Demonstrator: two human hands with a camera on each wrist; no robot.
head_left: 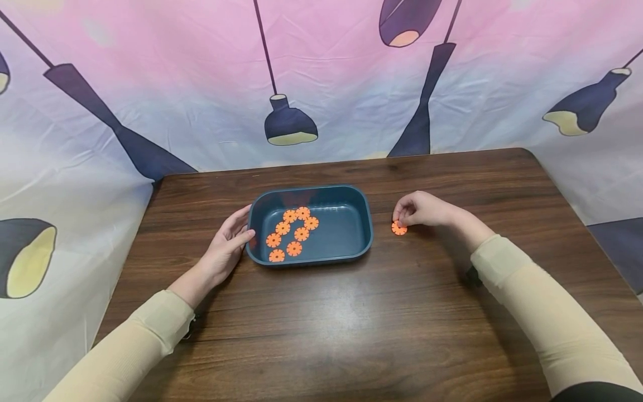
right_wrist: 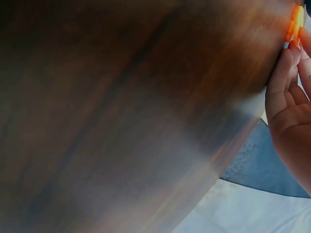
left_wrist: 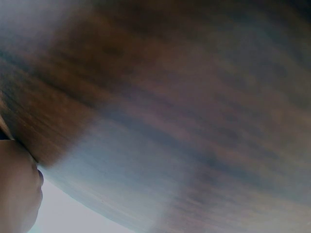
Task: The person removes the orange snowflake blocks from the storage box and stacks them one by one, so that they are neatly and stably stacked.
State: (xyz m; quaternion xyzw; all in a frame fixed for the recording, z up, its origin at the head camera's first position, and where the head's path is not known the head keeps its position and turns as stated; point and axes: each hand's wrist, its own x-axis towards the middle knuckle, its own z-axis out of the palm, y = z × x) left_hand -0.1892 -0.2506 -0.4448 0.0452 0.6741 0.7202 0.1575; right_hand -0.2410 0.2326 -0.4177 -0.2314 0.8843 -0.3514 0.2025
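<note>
A dark teal rectangular tray [head_left: 339,234] with rounded corners sits on the wooden table. Inside its left half lie several orange notched discs [head_left: 277,255], arranged like a bent chain. My left hand [head_left: 226,245] grips the tray's left end, thumb at the rim and fingers along the outer wall. To the right of the tray, my right hand [head_left: 422,209] pinches one more orange notched disc [head_left: 399,228] between thumb and fingertips, close over the table. That disc also shows at the fingertips [right_wrist: 291,46] in the right wrist view.
The brown wood-grain table [head_left: 321,324] has a rounded far right corner. Behind and beside it hangs a cloth [head_left: 211,72] printed with lamps. The left wrist view mostly shows blurred table surface, with part of the hand at its lower left.
</note>
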